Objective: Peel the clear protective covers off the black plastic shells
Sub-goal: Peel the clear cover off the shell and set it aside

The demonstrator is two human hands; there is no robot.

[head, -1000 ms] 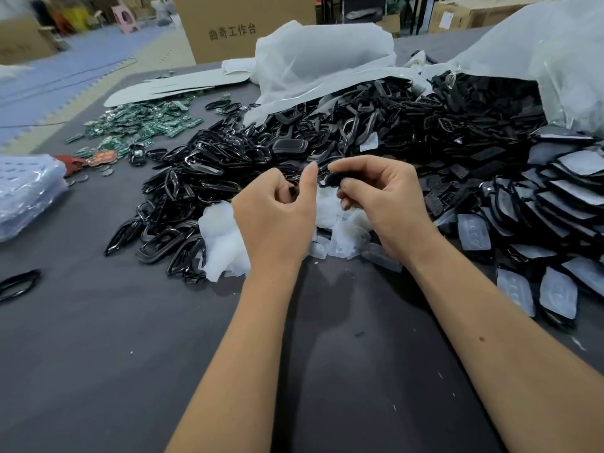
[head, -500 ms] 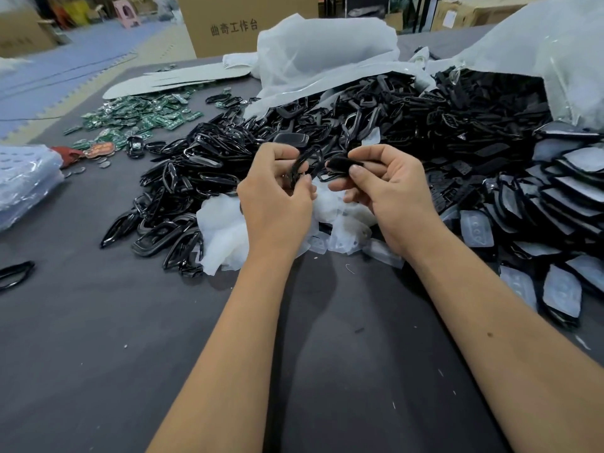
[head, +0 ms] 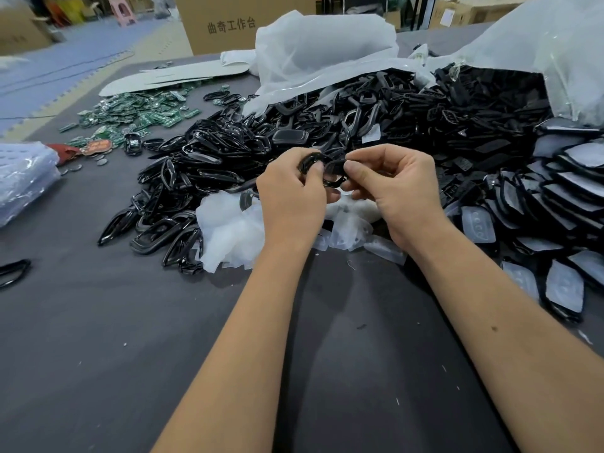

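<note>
Both my hands hold one black plastic shell above the table's middle. My left hand pinches its left end with thumb and fingers curled. My right hand pinches its right end, the thumb on top. Whether a clear cover is still on this shell I cannot tell. A heap of peeled clear covers lies just below and behind my hands. A large pile of black shells spreads across the table behind. Shells with clear covers on them lie in rows at the right.
The dark grey table extends toward me. Green circuit boards lie at the back left, a clear bag at the left edge, white plastic bags and a cardboard box behind. One black frame lies alone at left.
My hands have shifted slightly, and the shell between them has turned. My left thumb, raised a second ago, now presses on the shell's left end.
</note>
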